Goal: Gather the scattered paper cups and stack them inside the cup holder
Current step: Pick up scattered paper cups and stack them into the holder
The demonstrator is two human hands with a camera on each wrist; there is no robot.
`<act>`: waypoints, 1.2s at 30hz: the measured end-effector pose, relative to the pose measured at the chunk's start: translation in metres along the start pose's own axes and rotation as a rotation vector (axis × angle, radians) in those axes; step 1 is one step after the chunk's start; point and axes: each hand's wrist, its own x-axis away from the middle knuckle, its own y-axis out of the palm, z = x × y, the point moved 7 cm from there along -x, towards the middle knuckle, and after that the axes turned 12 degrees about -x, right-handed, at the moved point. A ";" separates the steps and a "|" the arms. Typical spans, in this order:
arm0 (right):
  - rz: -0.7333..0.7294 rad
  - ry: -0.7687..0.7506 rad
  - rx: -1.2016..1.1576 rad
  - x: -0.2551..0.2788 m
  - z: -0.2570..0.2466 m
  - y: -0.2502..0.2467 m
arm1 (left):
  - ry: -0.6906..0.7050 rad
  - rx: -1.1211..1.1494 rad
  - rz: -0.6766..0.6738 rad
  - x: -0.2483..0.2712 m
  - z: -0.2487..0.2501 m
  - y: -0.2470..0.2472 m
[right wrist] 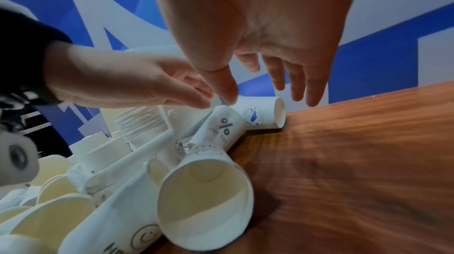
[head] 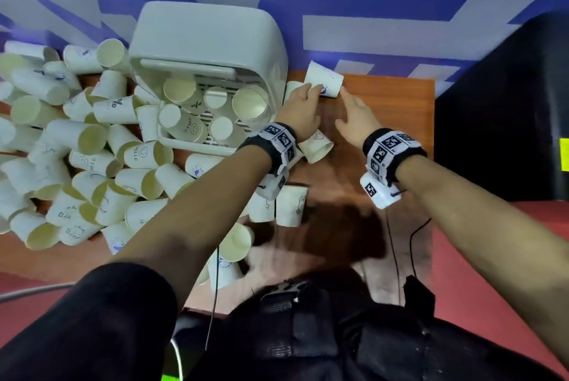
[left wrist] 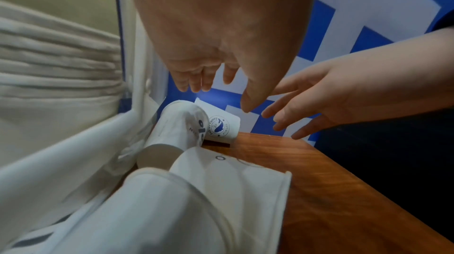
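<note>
A white paper cup with a blue whale logo [head: 324, 79] [left wrist: 222, 125] [right wrist: 260, 114] lies on its side at the back of the wooden table, against the wall. My left hand [head: 304, 97] [left wrist: 218, 91] hovers at its left end with fingers spread, holding nothing. To the cup's right, my right hand [head: 348, 100] [right wrist: 265, 95] is also open. Whether either hand touches the cup is unclear. A "%" cup [left wrist: 176, 128] [right wrist: 223, 128] leans beside the whale cup. The white cup holder [head: 209, 39] stands left of the hands with several cups inside.
A large heap of paper cups [head: 77, 149] covers the table's left side. More cups lie under my left forearm, one with a smiley [head: 317, 146]. Bare wooden table [head: 385, 134] extends right to a black object [head: 508, 103]. The blue-and-white wall is directly behind.
</note>
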 end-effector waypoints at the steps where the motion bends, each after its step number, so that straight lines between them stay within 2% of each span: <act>1: 0.008 0.009 -0.029 -0.006 0.001 0.001 | -0.020 -0.010 -0.002 -0.008 -0.002 0.000; 8: 0.008 0.196 -0.095 -0.043 0.025 0.010 | -0.134 -0.119 -0.116 -0.043 -0.017 0.022; 14: -0.022 0.225 -0.131 -0.060 0.029 0.019 | -0.124 -0.093 -0.104 -0.048 -0.017 0.025; 19: 0.036 0.148 -0.265 -0.052 0.027 0.012 | -0.154 -0.038 -0.039 -0.042 -0.015 0.018; 26: 0.198 0.074 -0.331 -0.014 0.032 -0.015 | -0.006 0.025 0.139 -0.016 0.013 -0.009; 36: 0.305 -0.079 -0.331 0.054 0.003 -0.032 | 0.052 0.170 0.297 0.049 0.031 -0.048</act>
